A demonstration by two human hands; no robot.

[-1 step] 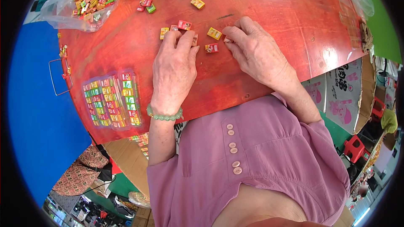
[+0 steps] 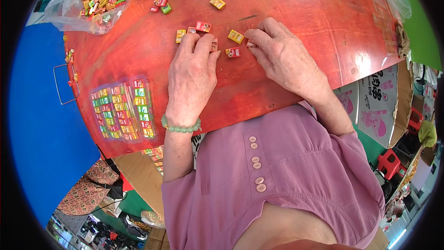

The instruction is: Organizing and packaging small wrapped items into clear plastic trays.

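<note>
Head view: your right hand (image 2: pixel 286 60) pinches a small reddish box (image 2: pixel 250 43) between thumb and fingertips. From that hand, a yellow box (image 2: pixel 235 36) lies at ten o'clock and a red box (image 2: pixel 232 53) at nine. Your left hand (image 2: pixel 192 78) curls over a pale red box (image 2: pixel 214 45) at its one o'clock; I cannot tell whether it grips. On the red surface (image 2: pixel 240 83), filled trays (image 2: pixel 148 95) sit at its eight o'clock, and a clear bag (image 2: pixel 62 11) of mixed boxes (image 2: pixel 104 2) at ten.

Left hand (image 2: pixel 192 78) and right hand (image 2: pixel 287 59) curled
</note>
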